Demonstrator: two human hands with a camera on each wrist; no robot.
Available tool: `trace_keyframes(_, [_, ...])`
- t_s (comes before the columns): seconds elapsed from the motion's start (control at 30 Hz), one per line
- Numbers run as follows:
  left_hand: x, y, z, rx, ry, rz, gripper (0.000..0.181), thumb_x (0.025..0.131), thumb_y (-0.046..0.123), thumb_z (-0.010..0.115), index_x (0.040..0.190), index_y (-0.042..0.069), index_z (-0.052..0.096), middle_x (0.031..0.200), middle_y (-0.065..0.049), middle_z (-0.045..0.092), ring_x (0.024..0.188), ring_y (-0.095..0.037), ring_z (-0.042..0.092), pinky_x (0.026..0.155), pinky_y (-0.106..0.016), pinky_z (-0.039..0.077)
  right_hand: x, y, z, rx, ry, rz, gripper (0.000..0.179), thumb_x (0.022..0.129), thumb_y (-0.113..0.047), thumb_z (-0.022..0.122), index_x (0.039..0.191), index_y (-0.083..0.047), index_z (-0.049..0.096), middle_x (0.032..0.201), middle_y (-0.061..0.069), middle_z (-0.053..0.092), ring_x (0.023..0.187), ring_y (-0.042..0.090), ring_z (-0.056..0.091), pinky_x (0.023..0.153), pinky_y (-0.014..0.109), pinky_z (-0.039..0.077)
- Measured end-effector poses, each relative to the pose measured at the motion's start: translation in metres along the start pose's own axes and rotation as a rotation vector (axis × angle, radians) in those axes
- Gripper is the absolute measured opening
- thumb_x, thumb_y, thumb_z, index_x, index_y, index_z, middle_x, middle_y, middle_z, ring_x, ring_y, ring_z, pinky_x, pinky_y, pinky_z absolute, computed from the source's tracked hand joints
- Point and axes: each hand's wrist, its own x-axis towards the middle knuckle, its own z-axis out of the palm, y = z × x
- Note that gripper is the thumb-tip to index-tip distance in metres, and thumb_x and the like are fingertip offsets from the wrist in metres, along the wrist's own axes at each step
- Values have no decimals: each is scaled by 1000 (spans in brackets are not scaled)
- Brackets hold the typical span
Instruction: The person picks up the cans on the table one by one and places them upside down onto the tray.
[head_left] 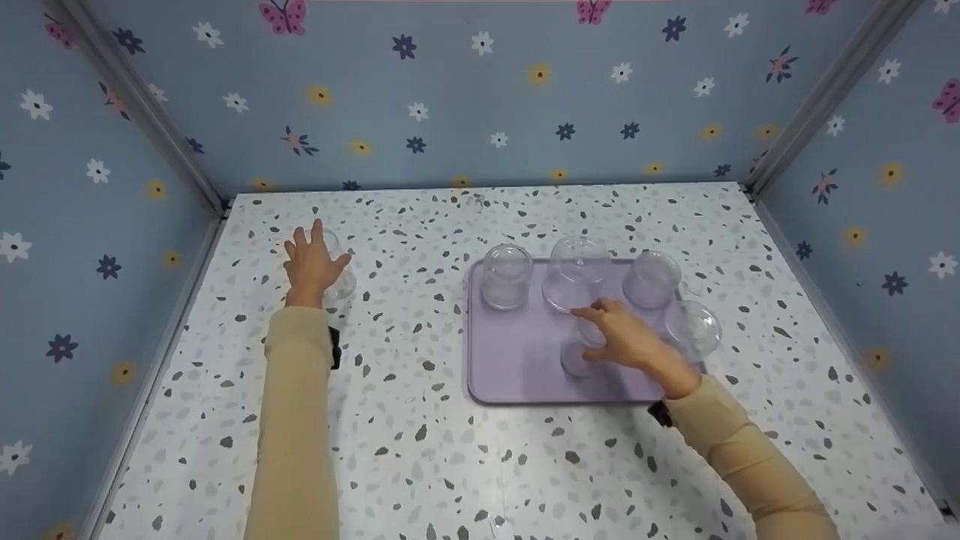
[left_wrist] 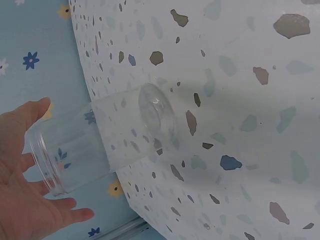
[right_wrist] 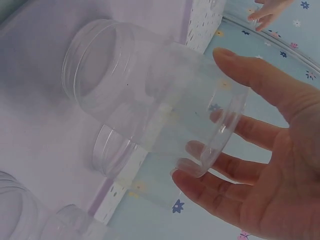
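My left hand [head_left: 310, 262] is at the far left of the table, fingers spread beside the upper end of a clear jar [left_wrist: 105, 137]. In the left wrist view the thumb stands apart from that jar, which rests upright on the table. Over the tray, my right hand [right_wrist: 270, 145] curves its thumb and fingers round the upper end of another clear jar [right_wrist: 150, 90]. This jar's ringed end is down at the lilac tray [head_left: 517, 375]. Fingertips show through its transparent wall. In the head view the right hand partly covers the jar.
On the tray stand more clear jars: one at the back left [head_left: 507, 277], one at the back middle [head_left: 574, 274] and one at the back right [head_left: 652, 279]. Another jar [head_left: 694, 330] is at the right edge. Flower-patterned panels [head_left: 480, 90] border the speckled table [head_left: 405, 337].
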Motion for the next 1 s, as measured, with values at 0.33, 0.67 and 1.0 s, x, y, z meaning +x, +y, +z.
trace_keyframes(0.33, [0,-1,1,-39,49,-14,62,88,21,53,137,-3,23,133,-32,20,119,-45,25,91,-54,31,-1,0,2,29,-15,8,67,63,-16,77,123,-3,51,108,20,50,98,34,48,80,43,43])
trace_keyframes(0.67, [-1,-2,2,-92,129,32,61,83,16,61,132,-8,33,124,-33,30,115,-44,33,93,-49,33,-2,-1,3,34,-27,16,69,62,-16,78,124,-4,50,110,20,49,98,34,48,79,44,44])
trace_keyframes(1.0, [-7,2,0,-126,139,40,62,81,18,63,131,-7,34,123,-32,32,114,-43,35,93,-48,33,-1,-1,2,32,-14,-2,71,60,-15,79,124,-2,50,112,21,49,99,34,48,82,44,43])
